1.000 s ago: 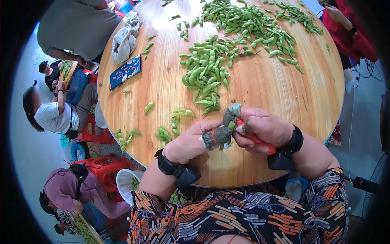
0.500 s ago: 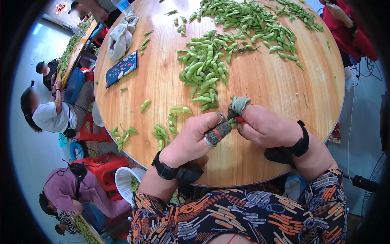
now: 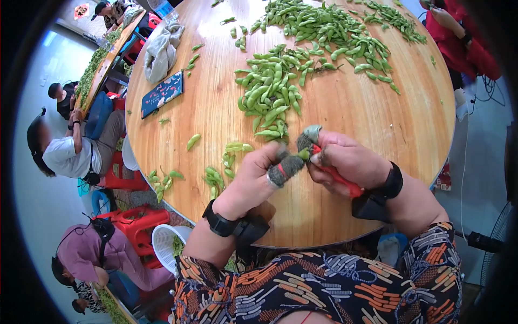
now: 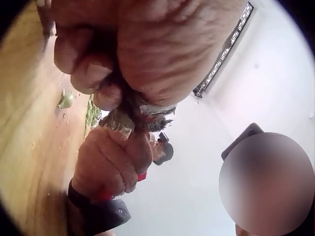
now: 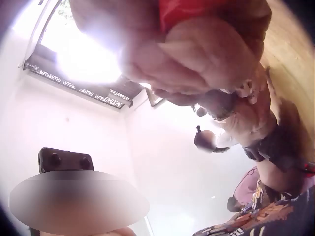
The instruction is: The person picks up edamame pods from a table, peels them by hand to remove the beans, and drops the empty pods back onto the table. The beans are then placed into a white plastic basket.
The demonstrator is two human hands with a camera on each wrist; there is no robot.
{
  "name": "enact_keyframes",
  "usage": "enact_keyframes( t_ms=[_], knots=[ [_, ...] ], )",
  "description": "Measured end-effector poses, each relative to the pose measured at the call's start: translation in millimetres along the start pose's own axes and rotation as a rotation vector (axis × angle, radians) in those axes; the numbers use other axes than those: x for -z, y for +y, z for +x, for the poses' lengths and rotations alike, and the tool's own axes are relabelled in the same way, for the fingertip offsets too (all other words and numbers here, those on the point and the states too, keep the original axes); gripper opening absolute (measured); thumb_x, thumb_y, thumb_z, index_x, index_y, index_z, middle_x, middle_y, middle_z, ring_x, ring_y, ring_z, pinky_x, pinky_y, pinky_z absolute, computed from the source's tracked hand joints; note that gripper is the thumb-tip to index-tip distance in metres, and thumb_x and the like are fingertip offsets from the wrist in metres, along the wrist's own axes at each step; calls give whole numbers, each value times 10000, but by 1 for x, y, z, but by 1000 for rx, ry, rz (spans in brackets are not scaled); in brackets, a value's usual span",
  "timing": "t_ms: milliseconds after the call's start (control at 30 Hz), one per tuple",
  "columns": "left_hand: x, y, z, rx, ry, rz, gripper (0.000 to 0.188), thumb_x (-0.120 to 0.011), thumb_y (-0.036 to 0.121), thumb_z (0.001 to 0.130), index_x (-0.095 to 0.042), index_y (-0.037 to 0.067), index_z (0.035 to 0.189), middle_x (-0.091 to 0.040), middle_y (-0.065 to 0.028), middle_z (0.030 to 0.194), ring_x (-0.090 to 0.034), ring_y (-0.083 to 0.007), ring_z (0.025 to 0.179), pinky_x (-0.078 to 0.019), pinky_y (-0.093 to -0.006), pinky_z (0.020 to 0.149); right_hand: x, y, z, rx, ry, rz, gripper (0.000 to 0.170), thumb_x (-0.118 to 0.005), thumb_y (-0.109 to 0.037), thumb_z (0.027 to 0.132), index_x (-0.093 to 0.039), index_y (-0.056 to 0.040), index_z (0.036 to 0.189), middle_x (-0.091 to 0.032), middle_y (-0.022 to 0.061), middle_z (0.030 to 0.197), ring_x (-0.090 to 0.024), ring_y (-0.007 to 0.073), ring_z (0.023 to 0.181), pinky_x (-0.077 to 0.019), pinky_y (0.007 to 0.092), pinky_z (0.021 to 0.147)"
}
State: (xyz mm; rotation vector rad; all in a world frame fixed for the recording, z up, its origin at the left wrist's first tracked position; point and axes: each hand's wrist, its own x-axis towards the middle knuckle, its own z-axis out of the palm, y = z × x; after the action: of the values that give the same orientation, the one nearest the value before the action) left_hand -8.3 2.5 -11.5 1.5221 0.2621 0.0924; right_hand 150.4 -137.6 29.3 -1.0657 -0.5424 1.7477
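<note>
L hand (image 3: 251, 175): fingers curled, grey knit wrap at tips; seems to pinch one small green bean pod (image 3: 305, 154), btwn hands over round pale-wood table (image 3: 410, 140). R hand (image 3: 350, 164): curled round slim red-handled tool (image 3: 342, 181); type n/c, working end hidden. Judgement: leave pod end proud of wrap, short controlled strokes, fingertips clear. Nearby: heap of green pods (image 3: 275, 86) just beyond hands, navy floral-print flat case (image 3: 162, 95), crumpled grey cloth (image 3: 163, 51), well apart. R fingers block view of contact pt.
</note>
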Motion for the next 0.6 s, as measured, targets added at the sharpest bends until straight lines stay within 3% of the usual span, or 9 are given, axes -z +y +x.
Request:
enact_keyframes(
  t_ms=[67,100,167,200,300,333,400,600],
  knots=[
    [-6,3,1,-67,295,-23,243,-699,203,833,-507,56,812,-452,58,690,-396,-26,617,-346,-204,527,3,2,3,78,194,-227,103,-380,-76,873,-453,-65,945,-467,30,592,-429,109,381,-360,230,359],
    [-5,3,0,-72,298,-18,243,-699,203,833,-507,56,812,-452,58,690,-396,-26,617,-346,-204,527,5,9,5,83,190,-231,103,-380,-76,873,-453,-65,945,-467,30,592,-429,109,381,-360,230,359],
    [0,-1,-4,-133,169,62,287,-732,219,802,-493,61,786,-439,61,662,-389,-25,596,-337,-206,503,6,25,10,421,328,-723,86,-408,-63,870,-457,-52,941,-488,47,621,-462,111,455,-394,259,431],
    [1,1,-5,-50,90,110,317,-750,237,783,-490,57,783,-435,51,644,-388,-32,583,-340,-212,495,5,28,13,498,376,-834,143,-484,-98,848,-443,-12,953,-532,200,676,-551,407,648,-443,448,578],
    [-7,-11,0,-64,30,135,335,-756,260,774,-501,44,798,-441,31,643,-394,-42,583,-349,-224,491,6,32,13,583,338,-994,148,-502,-95,837,-460,-26,961,-554,218,712,-572,416,702,-460,452,595],
    [-6,-6,0,-97,-23,191,306,-719,257,806,-514,30,825,-453,-11,648,-409,-82,586,-371,-253,508,6,32,13,582,337,-994,148,-502,-95,837,-460,-26,961,-554,218,712,-572,416,702,-460,452,595],
    [-3,-9,2,-148,-46,198,278,-684,248,831,-518,26,832,-466,-38,662,-426,-118,595,-385,-269,532,6,33,13,732,233,-1023,179,-521,-93,820,-467,-37,981,-564,206,703,-583,409,681,-478,447,576],
    [-4,-8,2,-216,-76,269,159,-560,151,883,-517,6,933,-505,-125,761,-490,-246,684,-422,-321,640,2,32,7,695,303,-1291,201,-538,-92,805,-465,5,965,-557,185,631,-575,389,578,-484,439,500]
  ],
)
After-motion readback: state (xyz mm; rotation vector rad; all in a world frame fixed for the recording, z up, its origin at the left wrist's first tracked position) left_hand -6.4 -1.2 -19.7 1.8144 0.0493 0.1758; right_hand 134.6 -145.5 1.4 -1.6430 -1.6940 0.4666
